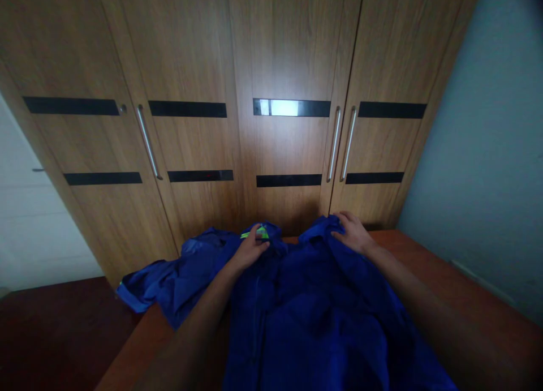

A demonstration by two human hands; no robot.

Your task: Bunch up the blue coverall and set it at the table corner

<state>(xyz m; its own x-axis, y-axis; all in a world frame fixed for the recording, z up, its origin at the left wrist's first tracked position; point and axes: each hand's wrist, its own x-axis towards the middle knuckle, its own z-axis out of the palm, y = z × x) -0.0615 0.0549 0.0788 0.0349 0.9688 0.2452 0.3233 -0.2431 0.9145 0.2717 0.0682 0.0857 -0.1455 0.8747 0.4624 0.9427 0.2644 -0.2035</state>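
Legible text, brands, numbers, signs: none.

Item checked: small green tag at the collar of the blue garment, pinched at the left hand. The tag shows a bright green field with lighter marks; these are too small and blurred to read as letters or figures.

Item checked: wardrobe doors. Dark horizontal inlay strips carry no lettering; the bright patch on one strip is a reflection, not a label.

Item checked: garment fabric. No printed logo or wording can be made out on the visible cloth.
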